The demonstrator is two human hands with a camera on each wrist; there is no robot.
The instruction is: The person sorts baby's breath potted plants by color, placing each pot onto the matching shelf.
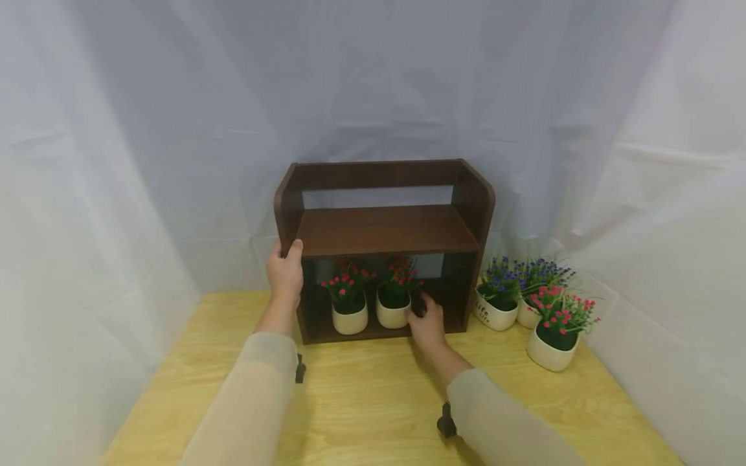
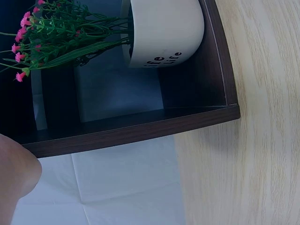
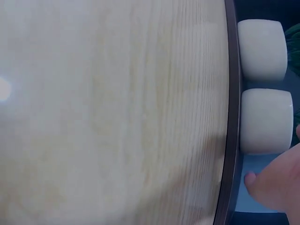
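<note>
A dark brown two-tier wooden shelf (image 1: pixel 387 230) stands on the table. My left hand (image 1: pixel 285 275) grips its left side panel, thumb at the front edge. Two white pots of artificial red-pink flowers stand side by side on the lower tier: a left pot (image 1: pixel 350 321) and a right pot (image 1: pixel 393 316). Just right of the right pot is my right hand (image 1: pixel 428 323), inside the lower opening. In the right wrist view its thumb (image 3: pixel 251 179) is apart from the white pot (image 3: pixel 266 121), while a fingertip shows near the rim. The other fingers are mostly hidden.
Right of the shelf stand more potted flowers: a blue-flowered pot (image 1: pixel 495 316) with lettering, another blue-flowered pot (image 1: pixel 527 315) behind, and a pink-flowered pot (image 1: pixel 550 351) in front. White sheeting (image 1: pixel 373 84) hangs around the light wooden table (image 1: pixel 361 401).
</note>
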